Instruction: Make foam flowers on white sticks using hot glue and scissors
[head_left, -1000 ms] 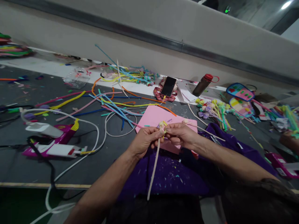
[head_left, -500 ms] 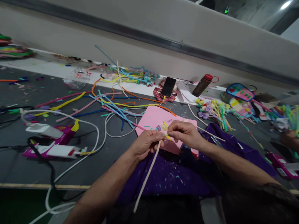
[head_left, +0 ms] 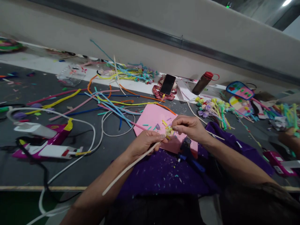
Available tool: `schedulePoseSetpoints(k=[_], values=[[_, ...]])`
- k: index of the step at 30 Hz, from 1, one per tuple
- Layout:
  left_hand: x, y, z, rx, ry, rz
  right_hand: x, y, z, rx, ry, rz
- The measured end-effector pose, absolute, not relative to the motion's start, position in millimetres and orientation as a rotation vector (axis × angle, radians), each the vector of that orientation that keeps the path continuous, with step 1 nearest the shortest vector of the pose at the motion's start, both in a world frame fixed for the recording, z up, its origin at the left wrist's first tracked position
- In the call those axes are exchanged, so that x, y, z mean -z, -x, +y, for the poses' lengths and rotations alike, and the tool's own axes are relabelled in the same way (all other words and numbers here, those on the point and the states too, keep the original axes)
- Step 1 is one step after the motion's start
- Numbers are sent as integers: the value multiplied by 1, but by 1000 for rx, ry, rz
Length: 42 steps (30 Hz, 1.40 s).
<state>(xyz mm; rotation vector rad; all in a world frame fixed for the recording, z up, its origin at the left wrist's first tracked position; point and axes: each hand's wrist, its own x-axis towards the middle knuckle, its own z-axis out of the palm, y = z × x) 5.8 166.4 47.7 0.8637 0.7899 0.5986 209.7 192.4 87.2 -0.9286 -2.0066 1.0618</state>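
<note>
My left hand (head_left: 146,143) is closed, thumb and fingers pinching a cream pipe cleaner (head_left: 131,165). Its long free end slants down to the lower left across my forearm. At the pinched end sits a small pale yellow cluster (head_left: 168,131), perhaps a flower head. My right hand (head_left: 191,128) is closed too, with thumb and forefinger pinched at the cluster's upper right edge; whatever lies between those fingertips is too small to name. Beneath both hands lies a pink foam sheet (head_left: 150,115) strewn with short yellow, purple and teal clippings.
A dark tool with a blue handle (head_left: 191,157) lies by the sheet on purple cloth (head_left: 164,178). Loose pipe cleaners (head_left: 112,107), a magenta-and-white device (head_left: 51,140) and cables are left. Behind stand a phone (head_left: 168,84) and bottle (head_left: 202,83). Another person's hand (head_left: 290,139) shows far right.
The free end of the cream pipe cleaner has swung left and up. My right hand has risen slightly from the left, exposing more of the yellow cluster. The blue-handled tool shows more clearly.
</note>
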Motion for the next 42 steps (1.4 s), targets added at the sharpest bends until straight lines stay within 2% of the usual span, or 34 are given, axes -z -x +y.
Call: schedulePoseSetpoints(k=[10, 30, 36, 42], values=[[-43, -5, 168, -581, -919, 807, -86, -209, 195, -938, 846, -2154], [-45, -6, 166, -581, -990, 815, -94, -208, 202, -898, 754, -2408], [-46, -5, 167, -594, -962, 816, -95, -214, 198, -839, 781, -2303], [-51, -5, 165, -639, -894, 815, -91, -231, 192, -846, 919, -1936]])
